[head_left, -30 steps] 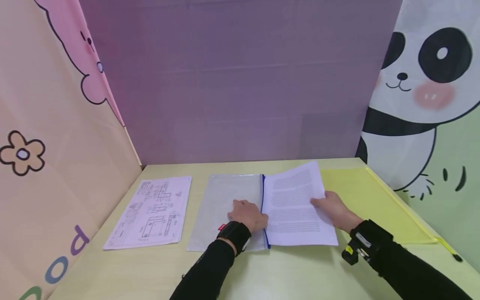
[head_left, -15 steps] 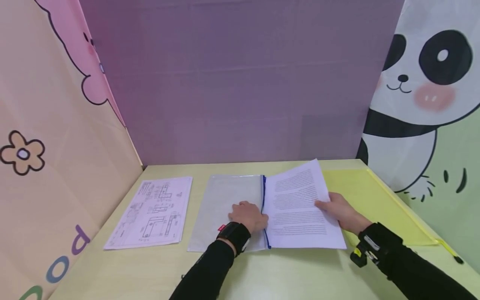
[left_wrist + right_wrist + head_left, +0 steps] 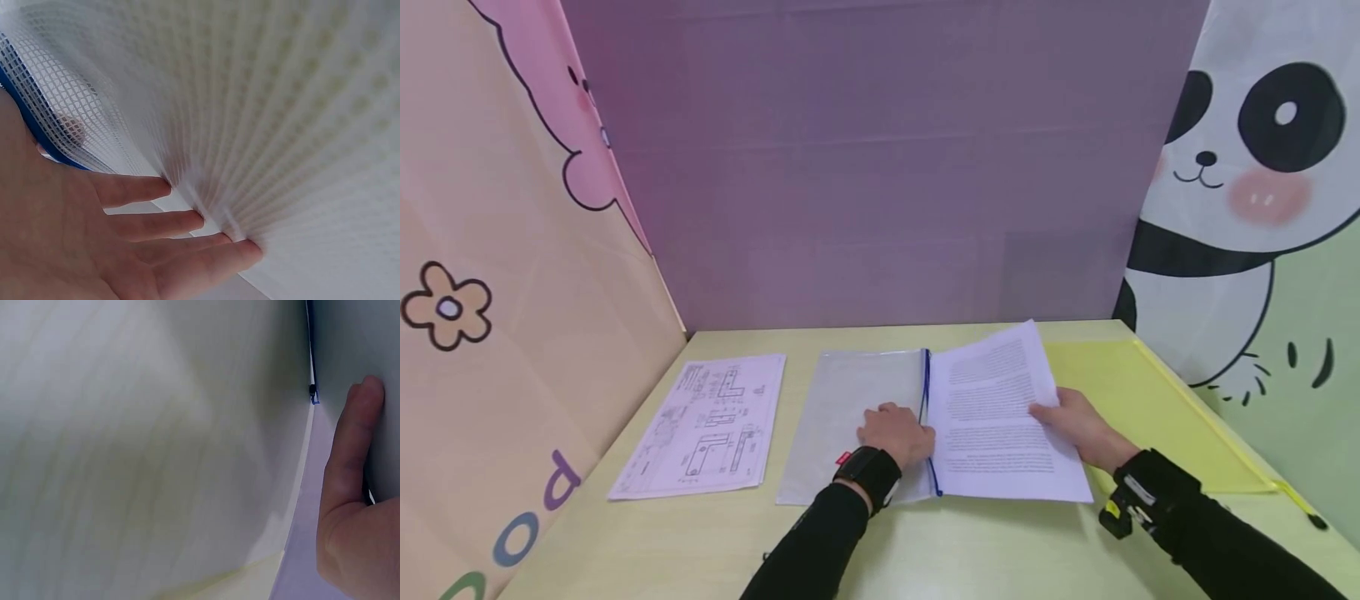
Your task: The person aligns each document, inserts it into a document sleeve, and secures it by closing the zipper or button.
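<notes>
A clear mesh zip pouch (image 3: 857, 379) with a blue zip edge lies mid-table. My left hand (image 3: 895, 432) rests on it, thumb at the zip edge. In the left wrist view the fingers of my left hand (image 3: 156, 231) touch the mesh, and a thumb tip shows through it beside the blue edge. My right hand (image 3: 1086, 425) grips the right edge of the printed sheets (image 3: 992, 417), thumb on top, fingers underneath. The sheets' left edge meets the pouch's zip side; whether it is inside cannot be told. Their right side is raised off the table.
Sheets with technical drawings (image 3: 707, 429) lie at the left. A yellow zip pouch (image 3: 1165, 417) lies at the right, partly behind my right hand. A purple backdrop (image 3: 880, 167) stands along the table's (image 3: 700, 550) far edge, with printed cloths on both sides.
My right hand and the printed sheets have shifted slightly right since a second ago, then stayed nearly still. My left hand keeps its place on the mesh pouch.
</notes>
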Demonstrator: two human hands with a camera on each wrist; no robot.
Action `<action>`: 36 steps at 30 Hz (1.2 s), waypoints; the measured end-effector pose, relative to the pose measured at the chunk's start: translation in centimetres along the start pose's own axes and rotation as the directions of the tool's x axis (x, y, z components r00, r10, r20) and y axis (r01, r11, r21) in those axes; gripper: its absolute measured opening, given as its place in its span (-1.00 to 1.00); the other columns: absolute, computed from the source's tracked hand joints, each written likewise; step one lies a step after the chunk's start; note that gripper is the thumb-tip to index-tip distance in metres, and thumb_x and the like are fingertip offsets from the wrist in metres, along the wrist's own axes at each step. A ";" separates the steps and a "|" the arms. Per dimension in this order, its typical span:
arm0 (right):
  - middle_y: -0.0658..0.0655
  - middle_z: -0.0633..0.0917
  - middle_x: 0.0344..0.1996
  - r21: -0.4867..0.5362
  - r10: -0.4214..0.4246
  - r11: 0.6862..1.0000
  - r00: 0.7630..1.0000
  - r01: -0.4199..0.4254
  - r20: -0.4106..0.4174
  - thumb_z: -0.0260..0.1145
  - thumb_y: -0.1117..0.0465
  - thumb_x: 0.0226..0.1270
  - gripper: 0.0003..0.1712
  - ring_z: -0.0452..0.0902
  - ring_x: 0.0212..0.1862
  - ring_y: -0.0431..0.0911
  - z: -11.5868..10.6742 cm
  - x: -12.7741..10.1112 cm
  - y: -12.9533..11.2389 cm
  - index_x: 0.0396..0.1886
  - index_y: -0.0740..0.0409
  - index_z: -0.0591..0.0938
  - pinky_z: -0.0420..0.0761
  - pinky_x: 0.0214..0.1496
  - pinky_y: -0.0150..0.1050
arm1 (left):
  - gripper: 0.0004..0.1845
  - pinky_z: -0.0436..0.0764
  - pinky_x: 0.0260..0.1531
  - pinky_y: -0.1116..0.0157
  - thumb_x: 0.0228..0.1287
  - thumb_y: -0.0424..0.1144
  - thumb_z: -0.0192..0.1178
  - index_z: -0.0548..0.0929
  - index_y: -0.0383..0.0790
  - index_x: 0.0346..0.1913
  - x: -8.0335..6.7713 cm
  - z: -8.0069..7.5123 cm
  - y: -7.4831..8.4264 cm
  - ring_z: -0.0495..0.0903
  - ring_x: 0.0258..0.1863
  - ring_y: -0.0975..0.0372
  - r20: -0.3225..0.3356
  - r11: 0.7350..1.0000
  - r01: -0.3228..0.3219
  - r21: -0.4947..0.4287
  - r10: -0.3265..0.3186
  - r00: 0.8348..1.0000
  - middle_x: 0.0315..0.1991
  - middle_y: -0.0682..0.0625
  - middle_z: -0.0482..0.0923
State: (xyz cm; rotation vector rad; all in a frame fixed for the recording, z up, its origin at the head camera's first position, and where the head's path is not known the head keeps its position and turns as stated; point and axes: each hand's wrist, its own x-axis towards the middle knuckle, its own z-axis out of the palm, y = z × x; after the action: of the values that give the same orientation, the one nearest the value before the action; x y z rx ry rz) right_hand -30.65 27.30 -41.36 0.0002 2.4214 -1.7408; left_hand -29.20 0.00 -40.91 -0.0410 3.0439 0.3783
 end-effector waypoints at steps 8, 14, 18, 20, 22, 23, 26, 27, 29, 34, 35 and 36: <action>0.35 0.69 -0.04 -0.017 -0.007 1.000 1.000 0.007 0.020 0.12 0.31 0.56 -0.43 0.72 -0.20 0.01 0.5 0.7 -0.1 0.41 0.55 0.25 0.72 -0.17 -0.11 | -0.38 0.52 0.04 -0.12 0.40 0.08 0.02 0.60 -0.39 0.22 0.1 0.3 -0.1 0.46 0.04 -0.12 0.005 1.000 -0.001 0.012 0.001 1.000 0.12 -0.31 0.50; 0.39 0.69 -0.05 -0.024 -0.016 1.000 1.000 0.016 0.019 0.13 0.33 0.53 -0.44 0.71 -0.21 0.00 1.6 1.2 -0.5 0.37 0.59 0.29 0.71 -0.18 -0.13 | -0.32 0.50 0.02 -0.10 0.35 0.09 0.04 0.58 -0.50 0.20 0.2 0.6 -0.1 0.46 -0.01 -0.08 0.006 1.000 0.013 0.006 -0.013 1.000 0.03 -0.34 0.50; 0.40 0.67 0.00 -0.035 0.005 0.999 1.000 -0.005 -0.005 0.12 0.33 0.53 -0.45 0.70 -0.19 -0.03 2.3 1.9 -0.6 0.38 0.56 0.31 0.68 -0.17 -0.17 | -0.38 0.51 -0.05 -0.08 0.33 0.10 0.04 0.66 -0.41 0.10 0.2 0.6 0.0 0.45 -0.10 -0.05 0.007 1.000 0.015 0.025 -0.015 1.000 -0.10 -0.29 0.49; 0.41 0.66 0.01 -0.039 0.012 0.999 1.000 -0.013 -0.015 0.12 0.33 0.53 -0.45 0.69 -0.19 -0.03 2.5 2.2 -0.5 0.38 0.56 0.31 0.67 -0.16 -0.19 | -0.42 0.52 -0.08 -0.07 0.33 0.11 0.04 0.69 -0.35 0.06 0.3 0.6 0.1 0.44 -0.12 -0.05 0.013 0.999 0.014 0.035 -0.015 1.000 -0.14 -0.27 0.49; 0.42 0.66 0.00 -0.035 0.012 0.999 1.000 -0.013 -0.023 0.12 0.34 0.52 -0.45 0.69 -0.20 -0.03 2.7 2.2 -0.6 0.37 0.58 0.31 0.67 -0.17 -0.18 | -0.43 0.52 -0.08 -0.07 0.34 0.11 0.04 0.69 -0.34 0.04 0.4 0.6 0.1 0.44 -0.11 -0.06 0.016 0.999 0.016 0.036 -0.016 1.000 -0.16 -0.27 0.48; 0.42 0.66 -0.01 -0.026 0.011 1.000 1.000 -0.011 -0.021 0.12 0.34 0.51 -0.45 0.69 -0.21 -0.03 2.9 2.2 -0.6 0.36 0.58 0.31 0.68 -0.17 -0.18 | -0.42 0.52 -0.08 -0.07 0.34 0.11 0.04 0.69 -0.35 0.04 0.4 0.6 0.2 0.44 -0.11 -0.07 0.018 0.999 0.018 0.035 -0.018 1.000 -0.16 -0.27 0.48; 0.43 0.67 -0.03 -0.005 -0.007 1.000 1.000 0.006 -0.018 0.13 0.36 0.50 -0.46 0.69 -0.21 -0.03 3.5 2.3 -0.7 0.35 0.60 0.32 0.69 -0.18 -0.17 | -0.42 0.52 -0.07 -0.08 0.35 0.11 0.04 0.68 -0.35 0.06 0.5 0.6 0.2 0.44 -0.10 -0.08 0.021 0.999 0.023 0.032 -0.023 0.999 -0.15 -0.28 0.48; 0.42 0.67 -0.04 -0.004 -0.017 1.000 1.000 0.017 -0.016 0.13 0.37 0.49 -0.46 0.69 -0.22 -0.03 3.8 2.3 -0.7 0.34 0.61 0.32 0.69 -0.18 -0.17 | -0.42 0.52 -0.08 -0.08 0.35 0.11 0.03 0.68 -0.35 0.07 0.5 0.6 0.2 0.44 -0.09 -0.08 0.022 0.999 0.021 0.031 -0.022 1.000 -0.14 -0.29 0.48; 0.42 0.68 -0.06 -0.005 -0.036 0.999 0.999 0.036 -0.013 0.14 0.38 0.48 -0.47 0.69 -0.23 -0.04 4.2 2.5 -0.6 0.33 0.62 0.34 0.68 -0.19 -0.19 | -0.42 0.52 -0.09 -0.07 0.35 0.10 0.03 0.68 -0.34 0.08 0.5 0.6 0.2 0.45 -0.10 -0.08 0.020 0.999 0.015 0.031 -0.015 1.000 -0.14 -0.29 0.49; 0.43 0.68 -0.06 -0.013 -0.051 0.999 0.999 0.051 -0.008 0.15 0.38 0.46 -0.48 0.68 -0.22 -0.03 5.1 3.0 -0.8 0.31 0.62 0.36 0.67 -0.17 -0.19 | -0.43 0.52 -0.12 -0.06 0.35 0.09 0.03 0.68 -0.34 0.10 0.3 0.4 0.2 0.45 -0.09 -0.08 0.018 1.000 0.000 0.023 -0.001 1.000 -0.15 -0.28 0.49; 0.44 0.68 -0.05 -0.013 -0.052 0.999 0.999 0.052 -0.003 0.15 0.38 0.45 -0.47 0.68 -0.21 -0.02 5.3 3.2 -0.8 0.31 0.62 0.36 0.67 -0.16 -0.18 | -0.43 0.52 -0.11 -0.06 0.35 0.09 0.03 0.68 -0.34 0.10 0.2 0.4 0.3 0.45 -0.09 -0.08 0.019 1.000 0.003 0.021 -0.003 1.000 -0.14 -0.28 0.49; 0.45 0.67 -0.03 -0.009 -0.051 0.999 0.999 0.051 0.002 0.14 0.39 0.45 -0.47 0.68 -0.20 -0.01 5.5 3.3 -0.8 0.31 0.62 0.36 0.67 -0.14 -0.17 | -0.43 0.52 -0.10 -0.06 0.35 0.09 0.04 0.68 -0.34 0.10 0.2 0.4 0.3 0.45 -0.08 -0.08 0.019 1.000 0.004 0.022 -0.004 1.000 -0.14 -0.28 0.49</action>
State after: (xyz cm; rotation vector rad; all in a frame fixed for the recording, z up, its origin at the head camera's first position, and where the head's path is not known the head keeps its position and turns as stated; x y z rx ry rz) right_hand -33.25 21.56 -42.70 -0.0646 2.4483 -1.7498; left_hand -29.41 0.37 -41.21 -0.0421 3.0281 0.3429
